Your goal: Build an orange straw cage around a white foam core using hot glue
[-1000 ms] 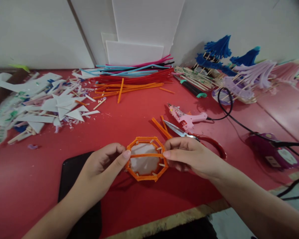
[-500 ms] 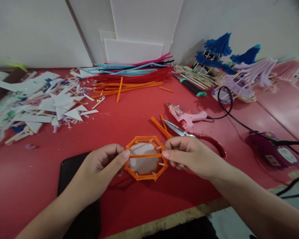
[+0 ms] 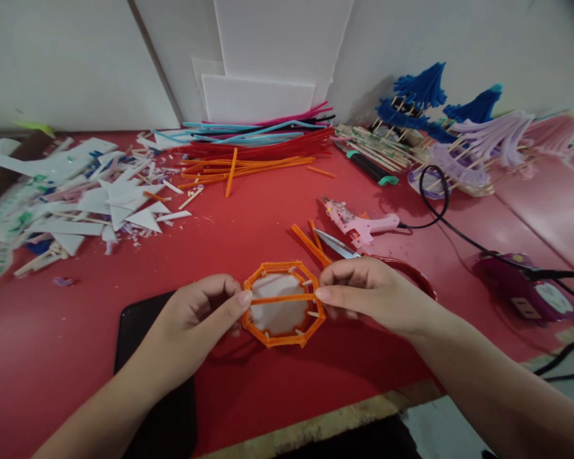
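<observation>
An orange octagonal frame (image 3: 272, 342) with short wooden pegs and a whitish base inside is held above the red table. Across its middle lies an orange strip (image 3: 282, 298). My left hand (image 3: 203, 312) pinches the strip's left end against the frame's left side, thumb on top. At the opposite side, my right hand (image 3: 363, 290) presses the strip's right end to the frame between thumb and fingers. Some fingertips are hidden behind the frame. Loose orange strips (image 3: 310, 243) lie just beyond my right hand, beside scissors (image 3: 337, 244) partly covered by that hand.
A pink glue gun (image 3: 358, 224) with a black cable lies behind the scissors. White scraps (image 3: 115, 204) are heaped at left, coloured stems (image 3: 258, 150) at the back. A green-black cutter (image 3: 370, 169), small roofed models (image 3: 421, 89), a purple box (image 3: 530, 290) and a black phone-like slab (image 3: 182, 408) also show.
The view has shifted very slightly. My right hand has tilted a little and covers more of the scissors' handles. Both hands keep their hold on the strip and frame.
</observation>
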{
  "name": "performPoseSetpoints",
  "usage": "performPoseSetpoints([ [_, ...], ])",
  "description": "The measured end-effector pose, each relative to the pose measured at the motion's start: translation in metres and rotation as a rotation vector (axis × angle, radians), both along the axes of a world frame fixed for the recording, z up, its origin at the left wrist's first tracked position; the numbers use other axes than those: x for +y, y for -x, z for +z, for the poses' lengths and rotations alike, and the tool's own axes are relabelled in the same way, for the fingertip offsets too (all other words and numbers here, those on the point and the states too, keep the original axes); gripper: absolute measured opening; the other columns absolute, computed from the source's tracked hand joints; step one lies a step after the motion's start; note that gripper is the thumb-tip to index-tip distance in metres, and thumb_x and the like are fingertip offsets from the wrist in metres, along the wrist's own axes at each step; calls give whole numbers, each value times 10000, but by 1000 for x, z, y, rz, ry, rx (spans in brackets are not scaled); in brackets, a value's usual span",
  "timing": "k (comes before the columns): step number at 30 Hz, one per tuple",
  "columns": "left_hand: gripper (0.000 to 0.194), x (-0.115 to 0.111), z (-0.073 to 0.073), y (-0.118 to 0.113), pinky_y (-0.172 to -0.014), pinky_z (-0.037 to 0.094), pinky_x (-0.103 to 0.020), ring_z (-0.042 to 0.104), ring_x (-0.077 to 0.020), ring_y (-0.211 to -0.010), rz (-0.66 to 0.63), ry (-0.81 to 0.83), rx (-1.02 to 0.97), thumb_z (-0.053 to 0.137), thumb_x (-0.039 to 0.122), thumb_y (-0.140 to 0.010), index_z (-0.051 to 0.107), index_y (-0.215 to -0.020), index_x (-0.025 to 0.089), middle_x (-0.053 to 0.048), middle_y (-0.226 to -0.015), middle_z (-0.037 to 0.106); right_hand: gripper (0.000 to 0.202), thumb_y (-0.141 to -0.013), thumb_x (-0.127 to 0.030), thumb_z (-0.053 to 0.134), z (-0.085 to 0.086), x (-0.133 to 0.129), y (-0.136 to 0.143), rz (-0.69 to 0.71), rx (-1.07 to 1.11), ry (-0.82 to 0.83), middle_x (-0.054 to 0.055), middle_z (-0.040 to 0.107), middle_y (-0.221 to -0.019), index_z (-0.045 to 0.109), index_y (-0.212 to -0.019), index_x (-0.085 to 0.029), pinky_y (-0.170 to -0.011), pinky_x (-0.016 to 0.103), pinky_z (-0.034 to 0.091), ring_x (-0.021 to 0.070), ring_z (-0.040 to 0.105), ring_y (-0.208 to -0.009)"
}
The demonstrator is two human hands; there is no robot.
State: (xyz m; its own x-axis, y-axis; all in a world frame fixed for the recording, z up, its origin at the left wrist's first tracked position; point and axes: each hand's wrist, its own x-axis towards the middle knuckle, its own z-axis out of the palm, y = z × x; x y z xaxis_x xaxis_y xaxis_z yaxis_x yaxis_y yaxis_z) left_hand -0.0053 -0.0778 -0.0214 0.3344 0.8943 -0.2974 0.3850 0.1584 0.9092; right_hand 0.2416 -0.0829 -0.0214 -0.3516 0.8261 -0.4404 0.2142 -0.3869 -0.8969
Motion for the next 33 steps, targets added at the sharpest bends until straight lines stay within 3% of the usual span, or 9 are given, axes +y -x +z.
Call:
performPoseSetpoints([
  [6, 306, -3, 1, -1, -434, 321, -165, 387, -72, -459, 49, -84, 22, 552, 400, -829, 527, -616, 182, 57, -510, 460, 251, -831, -414, 640, 0, 1, -5, 33, 26, -70, -4, 609, -640, 655, -773, -171, -473, 202, 335, 60, 453, -516],
  [12, 305, -2, 1, 0, -455, 365, -174, 454, -85, -469, 61, -76, 13, 541, 406, -842, 535, -627, 191, 43, -515, 523, 246, -832, -411, 630, -4, 3, -10, -100, 105, -43, 0, 596, -646, 675, -832, -169, -427, 209, 264, 62, 433, -492],
  [18, 253, -3, -1, -1, -514, 415, -178, 482, -94, -563, 177, -115, -4, 621, 415, -797, 569, -703, 187, 37, -633, 530, 294, -840, -373, 592, -6, 5, -6, -199, 208, -76, -49, 489, -552, 509, -633, -181, -436, 211, 258, 52, 387, -458],
  [22, 292, -4, -13, 3, -574, 441, -189, 502, -102, -609, 205, -21, -119, 596, 442, -839, 569, -697, 189, 30, -654, 541, 372, -869, -396, 574, -7, 5, -5, -216, 253, -116, -66, 423, -515, 440, -590, -189, -437, 218, 273, 53, 364, -445],
  [25, 286, -4, -18, 5, -651, 475, -203, 553, -116, -678, 238, 93, -230, 554, 431, -876, 597, -716, 198, 18, -703, 590, 303, -859, -401, 622, -9, 5, -5, -242, 260, -156, -44, 511, -618, 517, -678, -181, -460, 215, 312, 57, 433, -496],
  [33, 177, -2, -7, 0, -579, 436, -213, 562, -128, -637, 210, 107, -203, 606, 337, -797, 618, -700, 191, 12, -652, 607, 260, -809, -404, 696, -9, 5, -5, -183, 205, -165, -14, 576, -702, 578, -769, -175, -509, 230, 396, 78, 487, -544],
])
